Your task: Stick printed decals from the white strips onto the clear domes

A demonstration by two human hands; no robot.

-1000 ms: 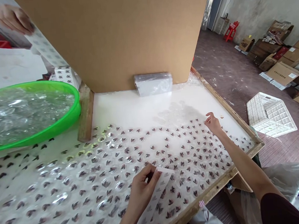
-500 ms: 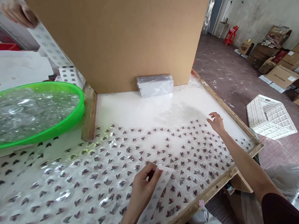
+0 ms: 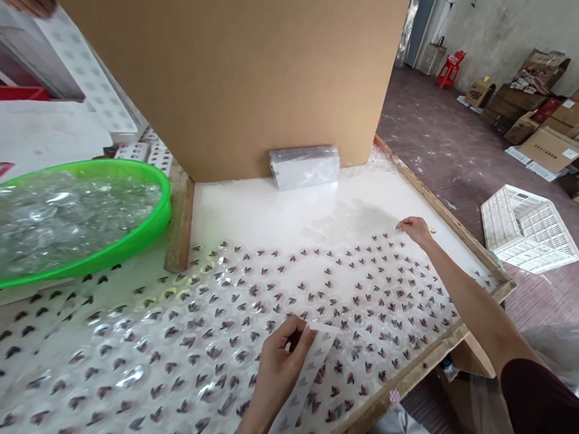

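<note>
My left hand (image 3: 285,358) pinches the top edge of a pale paper strip (image 3: 303,390) printed with small dark motifs. The strip hangs down over the near part of the white tabletop (image 3: 248,207). My right hand (image 3: 415,229) is low over the far right side, thumb and forefinger together at the end of a row. Whatever lies between those fingertips is too small to make out. Clear round plastic pieces (image 3: 212,352), each with a dark leaf-like mark, cover much of the surface around both hands.
A large cardboard sheet (image 3: 258,72) stands at the back behind a plastic-wrapped white stack (image 3: 306,167). Left is a green basin (image 3: 166,210) of clear plastic pieces; beyond it, another person's hand (image 3: 32,4) holds a printed sheet. A wooden rim (image 3: 430,353) edges the table. Right stands a white crate (image 3: 531,228).
My right hand's fingers have come together and dipped slightly toward the tabletop. The other person's hand has moved up and left with the printed sheet. My left hand stays on the strip.
</note>
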